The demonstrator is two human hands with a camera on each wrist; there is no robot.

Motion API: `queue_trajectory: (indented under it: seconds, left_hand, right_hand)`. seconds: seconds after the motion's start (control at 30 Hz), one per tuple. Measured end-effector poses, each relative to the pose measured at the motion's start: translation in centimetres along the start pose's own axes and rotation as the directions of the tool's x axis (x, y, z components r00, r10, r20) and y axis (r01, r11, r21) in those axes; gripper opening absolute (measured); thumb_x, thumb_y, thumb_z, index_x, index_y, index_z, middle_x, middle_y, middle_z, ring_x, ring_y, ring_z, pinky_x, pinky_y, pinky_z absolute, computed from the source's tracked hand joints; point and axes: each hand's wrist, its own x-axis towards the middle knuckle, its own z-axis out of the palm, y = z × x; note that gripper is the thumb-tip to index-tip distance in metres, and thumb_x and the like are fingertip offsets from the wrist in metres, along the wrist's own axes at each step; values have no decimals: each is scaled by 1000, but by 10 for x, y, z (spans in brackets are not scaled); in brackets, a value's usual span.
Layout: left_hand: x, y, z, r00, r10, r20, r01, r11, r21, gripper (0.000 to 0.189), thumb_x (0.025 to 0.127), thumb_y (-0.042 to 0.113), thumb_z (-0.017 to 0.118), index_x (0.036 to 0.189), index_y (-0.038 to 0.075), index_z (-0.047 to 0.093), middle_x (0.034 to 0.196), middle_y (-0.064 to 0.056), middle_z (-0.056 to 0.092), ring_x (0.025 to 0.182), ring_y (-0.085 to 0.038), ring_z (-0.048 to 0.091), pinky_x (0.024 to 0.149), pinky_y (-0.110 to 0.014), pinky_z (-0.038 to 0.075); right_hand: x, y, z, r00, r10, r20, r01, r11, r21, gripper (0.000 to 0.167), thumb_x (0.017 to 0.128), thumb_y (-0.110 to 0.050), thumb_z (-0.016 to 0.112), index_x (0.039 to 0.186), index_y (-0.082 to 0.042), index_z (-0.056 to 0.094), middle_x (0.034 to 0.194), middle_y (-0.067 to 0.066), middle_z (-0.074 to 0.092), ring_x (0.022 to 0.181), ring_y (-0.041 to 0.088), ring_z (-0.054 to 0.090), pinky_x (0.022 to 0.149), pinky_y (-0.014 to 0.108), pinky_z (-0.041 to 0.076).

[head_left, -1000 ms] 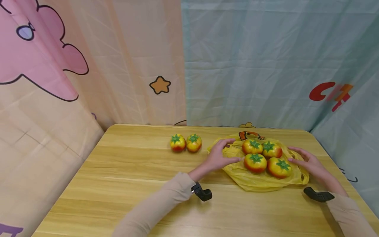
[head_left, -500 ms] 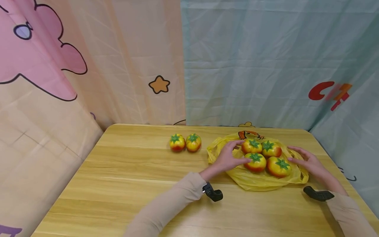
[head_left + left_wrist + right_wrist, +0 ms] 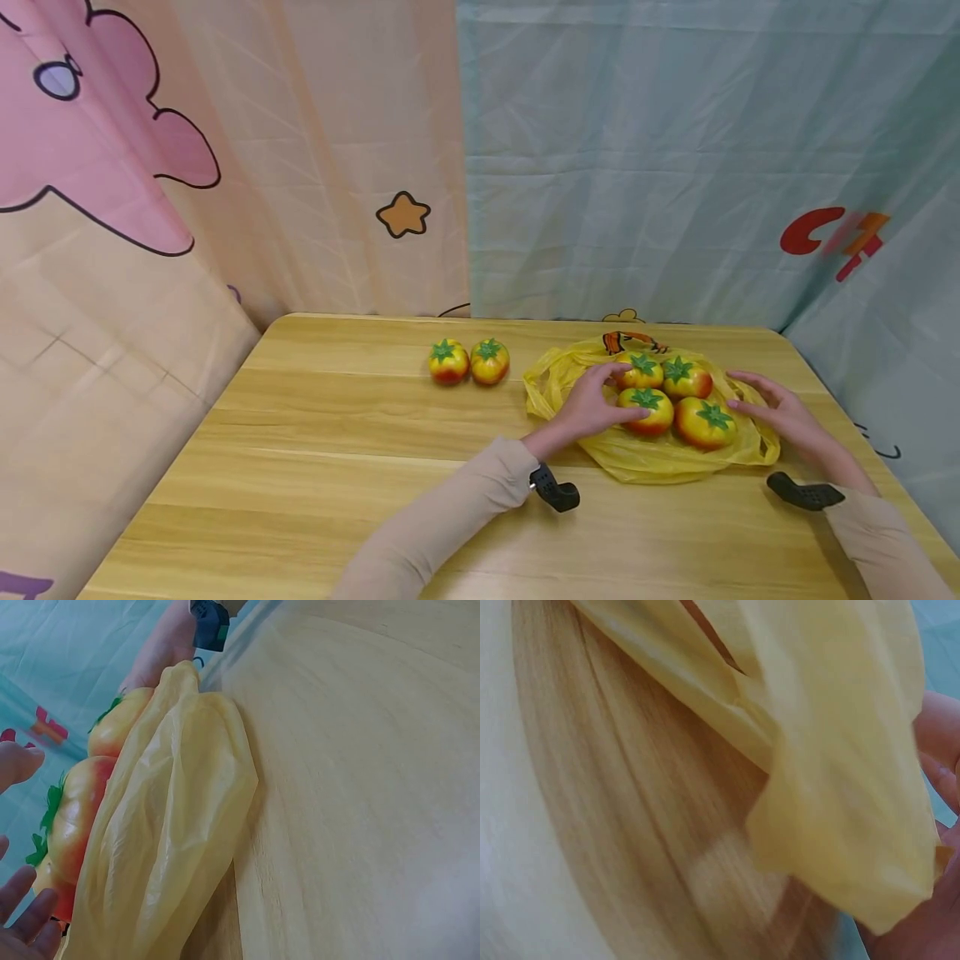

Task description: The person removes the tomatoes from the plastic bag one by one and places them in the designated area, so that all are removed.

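Observation:
Several yellow-and-red tomatoes with green star-shaped leaves, among them the near-left tomato (image 3: 647,423) and back-left tomato (image 3: 643,377), sit close together on a crumpled yellow plastic bag (image 3: 637,468). My left hand (image 3: 588,407) is at their left side, thumb over the near-left one and fingers by the back-left one. The left wrist view has its fingers (image 3: 31,913) spread beside the fruit. My right hand (image 3: 783,417) lies at the bag's right edge, thumb and fingers apart near the near-right tomato (image 3: 705,429). In the right wrist view the bag (image 3: 840,787) covers part of that hand.
Two more tomatoes, a left one (image 3: 449,367) and a right one (image 3: 490,365), stand side by side on the wooden table (image 3: 337,417), left of the bag. A patterned curtain (image 3: 600,167) hangs behind the table.
My left hand has moved right, from the bag's left part to the two left-hand tomatoes. My right hand has kept its place, and the tomatoes show no clear movement.

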Motion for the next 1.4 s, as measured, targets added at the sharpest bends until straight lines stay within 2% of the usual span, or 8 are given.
queue_trajectory:
  seconds: [0.2, 0.33, 0.43, 0.53, 0.73, 1.0, 1.27, 1.4]
  left_hand:
    - [1, -2, 4, 1000, -8, 21, 8, 1000, 1, 63, 78, 35, 79, 134, 16, 55, 125, -1, 58, 111, -14, 54, 91, -17, 44]
    - [-1, -2, 7, 999, -16, 36, 16, 1000, -4, 63, 79, 33, 79, 134, 15, 55, 128, -1, 56, 111, -12, 54, 92, -16, 44]
    - [-1, -3, 10, 999, -11, 40, 11, 1000, -10, 63, 78, 31, 80, 133, 14, 55, 129, -2, 56, 113, -12, 54, 94, -17, 44]
    - [0, -5, 12, 999, 1, 40, -1, 1000, -7, 63, 78, 30, 80, 133, 14, 55, 131, -1, 56, 116, -11, 53, 97, -18, 44]
    - [1, -9, 15, 999, 5, 46, -6, 999, 31, 64, 77, 31, 81, 133, 14, 55, 133, 0, 56, 119, -8, 51, 98, -16, 41]
    - [0, -11, 17, 999, -9, 53, 7, 999, 37, 66, 72, 28, 85, 131, 15, 57, 126, -1, 55, 103, -5, 50, 87, -12, 42]
    - [1, -13, 20, 998, -19, 59, 16, 998, 58, 63, 72, 31, 85, 129, 17, 62, 120, -3, 52, 97, -4, 47, 82, -13, 41]
    - [0, -14, 21, 998, -16, 61, 14, 999, 40, 61, 72, 30, 85, 127, 16, 63, 118, -2, 52, 95, -3, 46, 82, -13, 41]
  right_hand:
    - [1, 0, 0, 1000, 18, 4, -18, 1000, -11, 55, 98, -24, 55, 149, -21, 34, 147, -20, 33, 144, 43, -3, 107, 72, -1]
    - [1, 0, 0, 1000, 16, 4, -16, 1000, -17, 55, 98, -24, 55, 149, -21, 34, 149, -18, 33, 146, 39, -2, 107, 72, -1]
    - [0, 0, -1, 1000, 12, 5, -12, 1000, -9, 55, 98, -24, 55, 149, -21, 35, 147, -21, 33, 146, 38, -3, 106, 73, -2]
    - [0, 0, -1, 1000, 12, 7, -12, 1000, 1, 54, 98, -24, 55, 148, -23, 36, 147, -21, 32, 144, 44, -4, 106, 73, -3]
    - [0, 0, -1, 1000, 3, 12, -3, 1000, 5, 55, 98, -23, 56, 149, -24, 35, 149, -20, 32, 144, 44, -5, 106, 73, -3]
    - [0, 1, -1, 1000, 13, 7, -13, 1000, 1, 55, 98, -23, 56, 148, -23, 36, 148, -21, 33, 143, 46, -4, 106, 73, -3]
    - [0, 2, -1, 1000, 3, 9, -3, 1000, -5, 55, 97, -23, 56, 148, -18, 36, 145, -23, 34, 142, 48, -3, 105, 74, -3]
    - [-1, 2, 0, 1000, -7, 6, 7, 1000, -4, 55, 98, -23, 56, 149, -20, 36, 144, -25, 34, 145, 41, -3, 105, 74, -3]
